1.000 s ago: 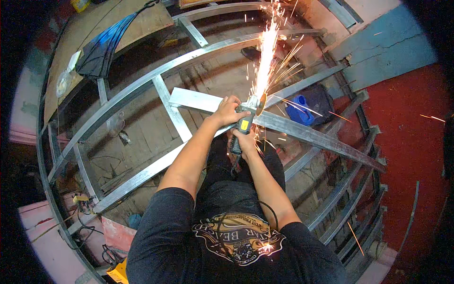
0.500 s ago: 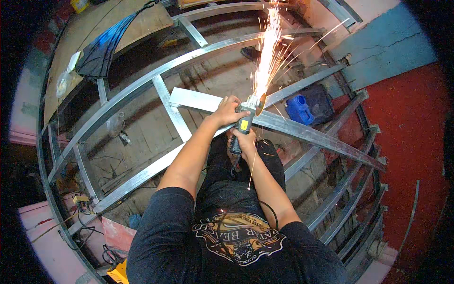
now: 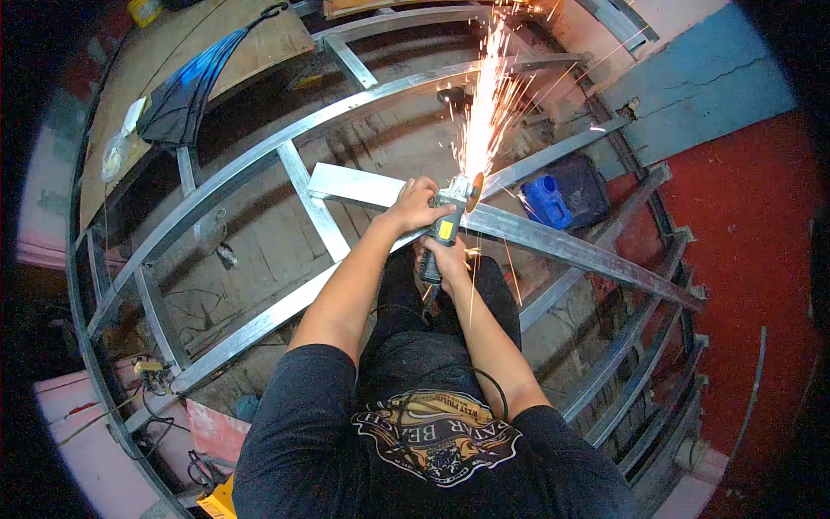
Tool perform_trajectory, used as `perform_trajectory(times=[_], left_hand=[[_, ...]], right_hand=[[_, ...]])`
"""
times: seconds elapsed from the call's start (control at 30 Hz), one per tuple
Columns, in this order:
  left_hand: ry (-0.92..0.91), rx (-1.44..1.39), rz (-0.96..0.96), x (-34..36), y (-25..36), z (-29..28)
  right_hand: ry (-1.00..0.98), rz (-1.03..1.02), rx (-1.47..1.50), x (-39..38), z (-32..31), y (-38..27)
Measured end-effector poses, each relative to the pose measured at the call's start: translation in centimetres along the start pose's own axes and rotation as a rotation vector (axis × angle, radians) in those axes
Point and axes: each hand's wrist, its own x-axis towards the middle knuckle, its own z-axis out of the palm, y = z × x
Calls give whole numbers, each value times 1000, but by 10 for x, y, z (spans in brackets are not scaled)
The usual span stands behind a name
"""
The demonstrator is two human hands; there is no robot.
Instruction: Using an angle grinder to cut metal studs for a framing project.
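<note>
An angle grinder (image 3: 447,227) with an orange disc (image 3: 474,193) is held in both hands. My left hand (image 3: 413,206) wraps round its front housing, thumb across the top. Lower down, my right hand (image 3: 446,258) is closed on the handle. The disc meets a galvanized steel bar (image 3: 588,251) of the frame, and a bright spray of sparks (image 3: 484,121) shoots away from me, with a few streaks falling toward my legs. A flat-topped pale metal piece (image 3: 350,182) runs left from beneath my left hand across a short crosspiece (image 3: 309,201). The exact cutting point is hidden by sparks.
Curved steel frame bars (image 3: 216,182) surround me over a grimy floor. At upper left, a folded umbrella (image 3: 190,95) lies on plywood (image 3: 272,43). A blue jerrycan (image 3: 543,203) and black case (image 3: 581,186) sit right of the disc. A socket block (image 3: 149,369) with cords is at lower left.
The spark spray has changed shape, with streaks now falling below the grinder again. My hands and the grinder have stayed in almost the same place.
</note>
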Motion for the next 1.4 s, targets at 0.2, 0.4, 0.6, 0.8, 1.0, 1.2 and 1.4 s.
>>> perform_trajectory(times=[0.2,0.4,0.6,0.8,1.0,1.2,1.4], left_hand=[[-22,-23,-37,-2,6,-4],[27,-71,-34,-3,8,-4],[6,-20,-9,0,3,-1],[2,-14,-20,1,1,0],[10,-15,-17,2,2,1],[52,-60,-49,0,2,2],[27,-37,-25,1,0,2]], right_hand=[[-32,-1,21,2,-2,0],[-31,-35,-12,2,-2,1],[-32,12,-33,-1,-1,-3],[-31,5,-34,-3,0,-6],[1,37,-21,-3,2,-7],[3,21,-63,-3,0,-7],[2,27,-38,0,1,-3]])
